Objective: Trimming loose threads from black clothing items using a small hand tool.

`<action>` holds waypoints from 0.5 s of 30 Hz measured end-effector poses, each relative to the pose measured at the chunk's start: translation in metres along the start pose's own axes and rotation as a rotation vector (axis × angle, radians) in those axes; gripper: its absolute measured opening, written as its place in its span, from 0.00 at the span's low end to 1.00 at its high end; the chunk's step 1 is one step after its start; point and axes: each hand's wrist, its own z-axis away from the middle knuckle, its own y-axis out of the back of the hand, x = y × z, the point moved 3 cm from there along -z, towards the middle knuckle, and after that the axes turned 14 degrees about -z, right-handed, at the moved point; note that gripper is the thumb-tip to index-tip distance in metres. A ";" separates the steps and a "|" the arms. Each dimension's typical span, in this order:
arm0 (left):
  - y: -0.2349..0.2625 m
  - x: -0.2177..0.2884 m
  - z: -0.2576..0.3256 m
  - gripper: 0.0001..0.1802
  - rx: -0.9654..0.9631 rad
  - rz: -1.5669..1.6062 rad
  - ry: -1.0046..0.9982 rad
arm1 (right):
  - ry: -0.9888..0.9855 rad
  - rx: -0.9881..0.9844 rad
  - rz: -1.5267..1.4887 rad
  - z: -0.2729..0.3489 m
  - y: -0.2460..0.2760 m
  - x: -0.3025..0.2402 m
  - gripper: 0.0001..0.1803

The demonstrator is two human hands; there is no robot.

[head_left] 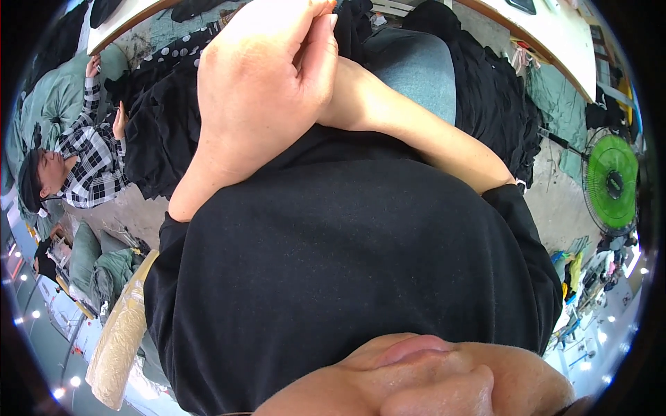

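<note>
Above the black garment pile (159, 132), left hand (260, 83) covers right hand (331, 97); fingers curled together, contents unseen. Keep both wrists close.

right hand (329, 104): hidden behind left hand (260, 90) | fingertips: cut off at top edge

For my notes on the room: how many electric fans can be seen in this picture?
1. A green fan stands on the floor at the right edge. Others may be hidden behind the person's body.
</note>
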 end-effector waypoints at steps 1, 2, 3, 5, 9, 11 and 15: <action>0.003 0.003 -0.001 0.08 -0.011 -0.033 0.012 | 0.008 -0.011 0.007 -0.001 0.000 0.000 0.06; 0.004 0.005 -0.002 0.08 -0.022 -0.066 0.023 | 0.009 -0.012 0.007 -0.001 0.000 -0.001 0.06; 0.004 0.006 -0.003 0.08 -0.022 -0.067 0.023 | 0.008 -0.007 -0.008 -0.001 0.001 -0.003 0.06; 0.005 0.007 -0.003 0.08 -0.029 -0.123 0.014 | 0.009 -0.002 -0.023 0.000 0.001 -0.003 0.06; 0.002 0.005 -0.003 0.08 -0.013 -0.113 -0.006 | -0.018 -0.013 -0.050 0.000 -0.001 0.001 0.05; 0.000 0.004 -0.003 0.08 0.001 -0.110 -0.030 | -0.024 -0.017 -0.064 0.000 0.000 0.002 0.05; -0.001 0.006 -0.005 0.08 0.009 -0.076 -0.020 | 0.002 -0.015 -0.049 -0.001 0.002 0.001 0.05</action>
